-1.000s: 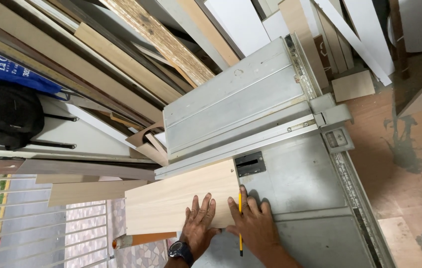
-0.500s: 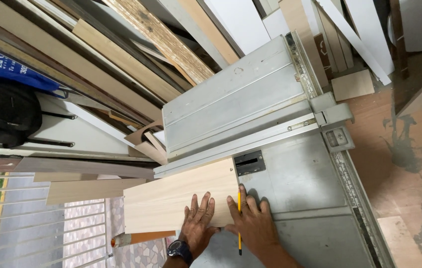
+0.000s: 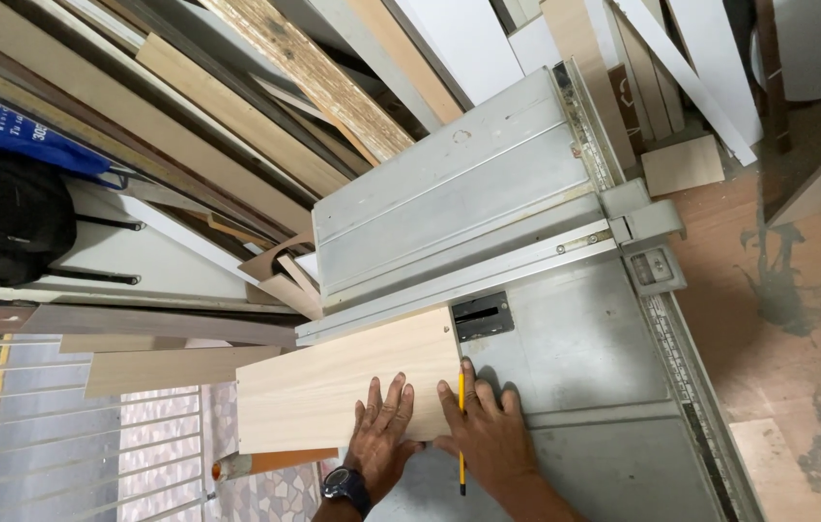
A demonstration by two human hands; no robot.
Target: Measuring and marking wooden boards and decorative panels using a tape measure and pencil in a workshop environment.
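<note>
Pressing down on a pale board (image 3: 333, 391) with my left hand (image 3: 381, 435), fingers spread flat on the wood, nothing pinched. My right hand (image 3: 488, 435) is sitting just beside it at the board's right end, fingers splayed too, with a yellow pencil (image 3: 461, 425) tucked between them and lying along the hand, tip pointing toward the board's corner. I can't tell if the tip is actually touching the wood.

The board is lying flat on the grey saw table (image 3: 584, 358), its far long edge running along the metal fence (image 3: 459, 285). Its left part is sticking out past the table over the tiled floor. Right at its far right corner there's the dark blade slot (image 3: 483, 316), just beside the wood. I'm wearing a dark watch (image 3: 345, 483) on the left wrist.

Further out, the sliding table section (image 3: 449, 193) is sitting behind the fence, and the fence's lock block (image 3: 652, 261) is riding on the ruled rail (image 3: 691, 387) down the right side. Behind all that, a big stack of leaning planks (image 3: 265, 106) and white panels is filling the top of the view. A black backpack (image 3: 4, 217) is hanging off to the left with a blue bag (image 3: 14, 121) above it. A small offcut (image 3: 683, 164) is lying on the reddish floor on the right.
</note>
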